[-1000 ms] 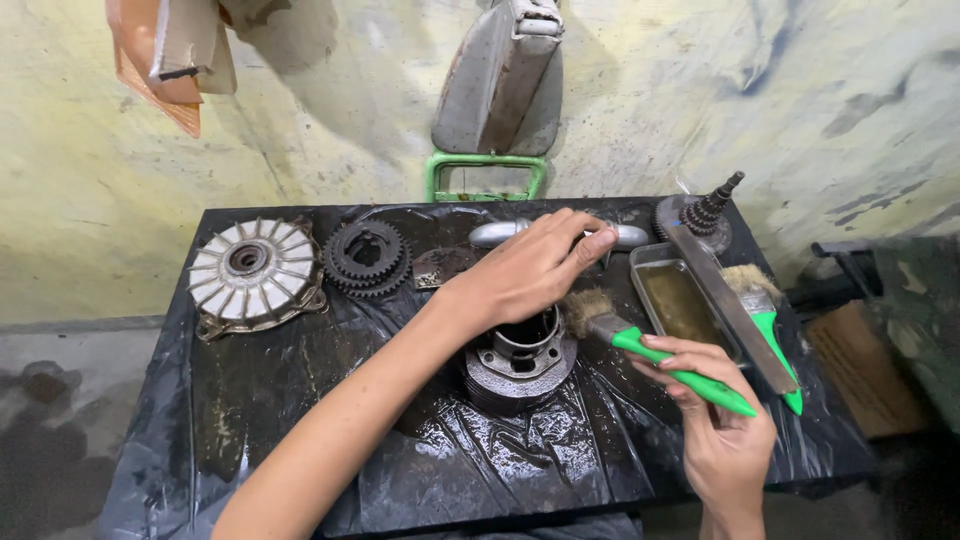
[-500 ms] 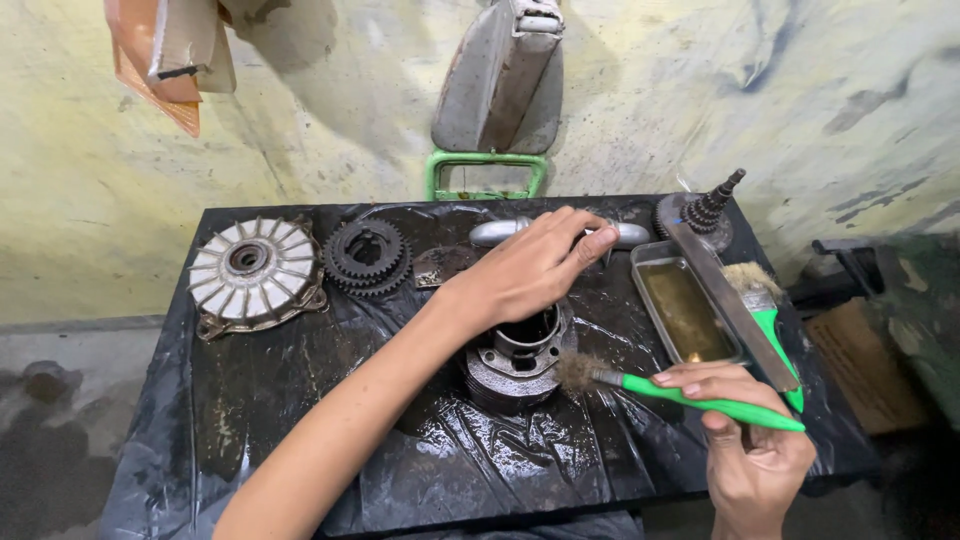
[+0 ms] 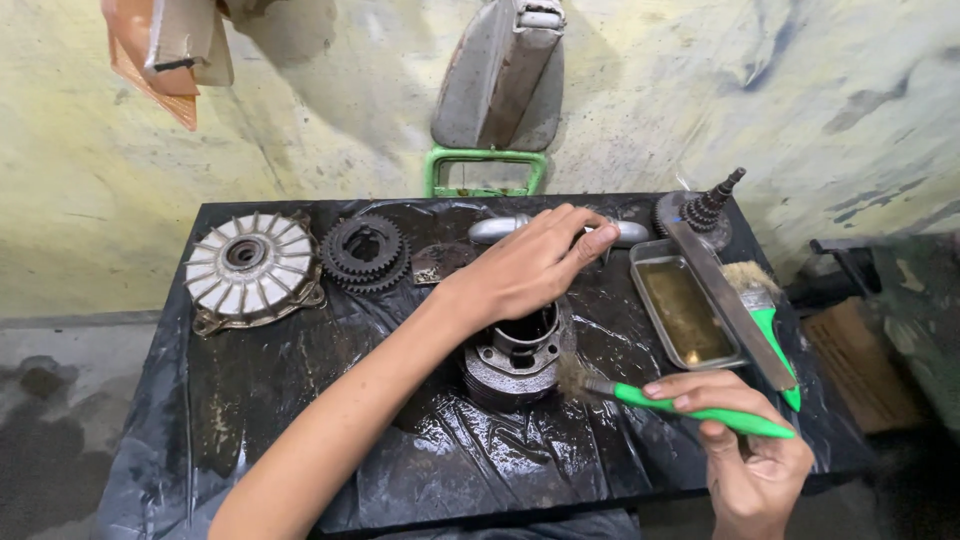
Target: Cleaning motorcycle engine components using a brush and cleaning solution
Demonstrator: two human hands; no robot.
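Finned wheel (image 3: 250, 268), black gear (image 3: 366, 252), metal tray (image 3: 684, 312), spare brush (image 3: 765, 308)

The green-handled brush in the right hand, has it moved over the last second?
Yes. The green-handled brush has dropped toward the near table edge, away from the metal tray; its bristles now touch the engine cylinder.
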